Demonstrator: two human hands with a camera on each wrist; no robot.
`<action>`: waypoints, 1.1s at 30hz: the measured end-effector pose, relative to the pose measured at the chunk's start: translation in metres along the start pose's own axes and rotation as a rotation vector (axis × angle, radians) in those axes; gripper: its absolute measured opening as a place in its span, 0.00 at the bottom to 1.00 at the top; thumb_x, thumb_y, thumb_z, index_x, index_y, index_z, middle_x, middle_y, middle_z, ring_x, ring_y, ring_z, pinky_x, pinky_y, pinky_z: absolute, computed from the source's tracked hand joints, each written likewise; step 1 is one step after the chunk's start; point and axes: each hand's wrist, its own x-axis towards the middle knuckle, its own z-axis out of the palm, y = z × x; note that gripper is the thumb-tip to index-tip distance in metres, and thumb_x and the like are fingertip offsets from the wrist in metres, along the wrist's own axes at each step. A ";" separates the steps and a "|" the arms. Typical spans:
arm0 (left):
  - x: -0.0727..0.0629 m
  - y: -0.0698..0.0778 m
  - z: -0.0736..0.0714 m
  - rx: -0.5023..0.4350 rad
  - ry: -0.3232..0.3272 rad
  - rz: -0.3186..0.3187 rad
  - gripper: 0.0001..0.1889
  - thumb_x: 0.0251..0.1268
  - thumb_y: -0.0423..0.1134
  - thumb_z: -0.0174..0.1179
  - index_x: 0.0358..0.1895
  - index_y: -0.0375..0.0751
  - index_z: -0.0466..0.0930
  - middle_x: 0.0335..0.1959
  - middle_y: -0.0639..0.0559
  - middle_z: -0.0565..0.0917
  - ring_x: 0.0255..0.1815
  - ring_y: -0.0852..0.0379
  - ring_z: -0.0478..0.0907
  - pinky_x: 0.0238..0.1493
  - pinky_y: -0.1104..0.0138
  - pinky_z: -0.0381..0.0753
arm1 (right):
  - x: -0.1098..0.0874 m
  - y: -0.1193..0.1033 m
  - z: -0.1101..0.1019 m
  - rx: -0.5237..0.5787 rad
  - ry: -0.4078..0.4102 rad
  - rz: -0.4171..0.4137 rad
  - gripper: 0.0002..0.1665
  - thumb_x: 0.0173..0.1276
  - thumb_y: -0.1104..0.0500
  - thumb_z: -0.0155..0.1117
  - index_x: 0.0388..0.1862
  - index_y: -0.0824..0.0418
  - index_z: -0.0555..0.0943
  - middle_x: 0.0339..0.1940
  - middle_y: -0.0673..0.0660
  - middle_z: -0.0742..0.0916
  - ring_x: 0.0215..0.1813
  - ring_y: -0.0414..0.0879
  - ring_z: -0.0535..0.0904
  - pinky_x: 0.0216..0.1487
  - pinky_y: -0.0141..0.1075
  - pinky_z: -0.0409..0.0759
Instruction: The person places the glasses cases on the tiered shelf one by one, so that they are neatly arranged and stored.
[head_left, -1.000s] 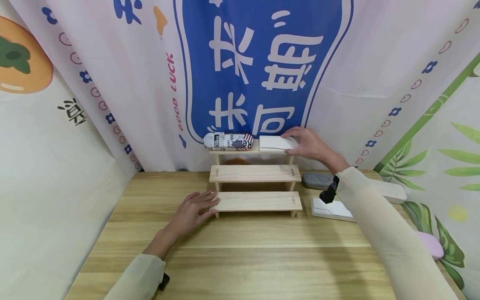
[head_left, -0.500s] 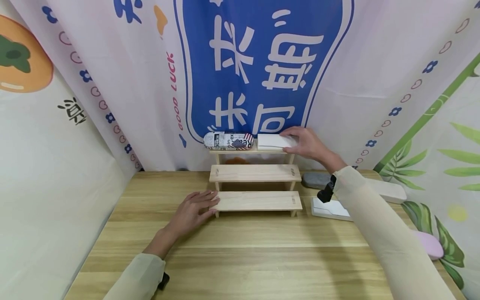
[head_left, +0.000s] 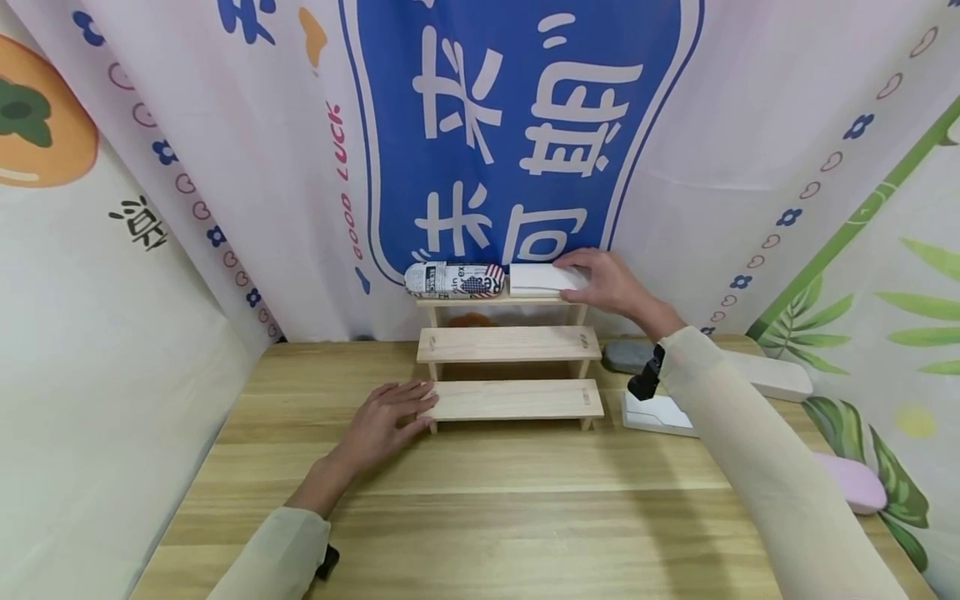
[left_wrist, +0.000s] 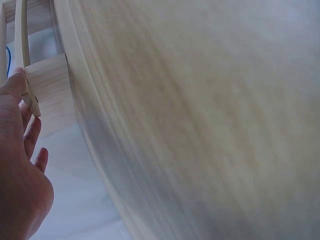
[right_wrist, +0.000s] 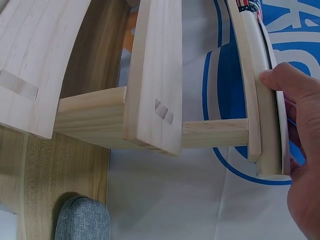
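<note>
My right hand [head_left: 611,283] holds a white glasses case [head_left: 534,281] by its right end, thumb in front and fingers behind, on the top tier of a three-tier wooden stand [head_left: 510,343]. In the right wrist view, the case [right_wrist: 267,100] lies along the top board, its flap edge showing. Just left of it, a newspaper-print glasses case [head_left: 455,281] with a flag pattern lies on the same tier. My left hand [head_left: 386,423] grips the left end of the lowest board [head_left: 517,400]; the left wrist view shows its fingers around the board's end [left_wrist: 31,100].
Right of the stand on the table [head_left: 480,533] lie a grey fabric case [head_left: 626,357], a white case [head_left: 656,412], an off-white case [head_left: 776,377] and a pink case [head_left: 855,483]. The right forearm partly covers some of them. A printed curtain [head_left: 697,167] hangs directly behind the stand.
My right hand has slid the white glasses case slightly left along the top tier, closer to the printed case. My left hand keeps its place on the lowest board.
</note>
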 end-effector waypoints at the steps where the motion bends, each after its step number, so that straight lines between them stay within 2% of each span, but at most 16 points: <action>1: 0.000 0.000 0.000 -0.001 0.001 0.001 0.21 0.72 0.45 0.70 0.65 0.45 0.85 0.71 0.48 0.80 0.74 0.43 0.76 0.76 0.39 0.70 | 0.000 0.000 0.000 -0.001 0.000 0.004 0.29 0.60 0.61 0.82 0.61 0.68 0.86 0.61 0.66 0.88 0.65 0.63 0.81 0.69 0.57 0.77; 10: -0.002 0.000 0.002 0.010 -0.009 -0.004 0.21 0.73 0.45 0.70 0.66 0.46 0.85 0.72 0.50 0.79 0.75 0.45 0.75 0.76 0.40 0.70 | 0.000 -0.002 0.003 0.017 0.002 0.021 0.30 0.60 0.60 0.83 0.61 0.67 0.86 0.62 0.66 0.88 0.67 0.63 0.80 0.71 0.57 0.76; 20: -0.001 -0.001 0.002 0.002 0.002 0.012 0.21 0.73 0.45 0.70 0.65 0.45 0.85 0.71 0.48 0.80 0.74 0.42 0.76 0.75 0.39 0.71 | 0.000 -0.002 0.004 0.014 0.010 0.016 0.29 0.61 0.60 0.82 0.61 0.67 0.86 0.62 0.66 0.88 0.66 0.63 0.80 0.71 0.58 0.76; 27: 0.000 -0.001 0.002 0.003 0.016 0.031 0.21 0.72 0.44 0.70 0.65 0.44 0.86 0.71 0.46 0.81 0.73 0.40 0.77 0.75 0.38 0.71 | 0.000 -0.003 0.003 -0.021 0.028 -0.028 0.29 0.61 0.59 0.83 0.60 0.68 0.86 0.60 0.66 0.88 0.65 0.63 0.80 0.69 0.58 0.77; 33: 0.000 -0.001 0.000 0.012 0.022 0.035 0.21 0.72 0.44 0.71 0.64 0.44 0.86 0.70 0.46 0.81 0.73 0.40 0.77 0.74 0.38 0.71 | -0.004 -0.004 0.001 -0.044 0.044 -0.101 0.31 0.60 0.58 0.84 0.60 0.70 0.86 0.59 0.67 0.89 0.63 0.64 0.81 0.68 0.59 0.77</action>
